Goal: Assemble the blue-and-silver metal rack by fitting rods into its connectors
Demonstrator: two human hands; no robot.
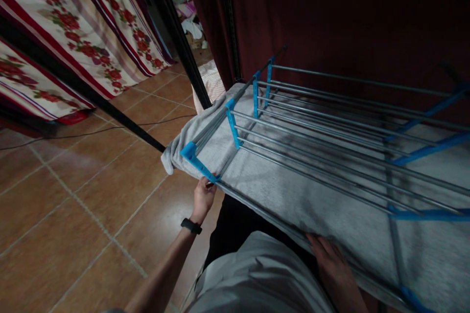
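Note:
A drying rack (293, 132) of grey metal rods with blue plastic joints lies on a surface draped with a grey blanket (253, 166). My left hand (204, 196), a dark band on its wrist, grips the rack's near left corner, its fingers closed by the lower end of a blue bracket (198, 162). Farther right, my right hand (332, 259) rests at the near edge by the long front rod, fingers stretched and together; its fingertips are partly in shadow.
Black metal posts (187, 44) rise at the left corner of the surface. A flowered curtain (84, 24) hangs at the far left, and a dark red curtain (330, 14) behind the rack. A thin cable (99, 130) runs across the tiled floor (91, 195).

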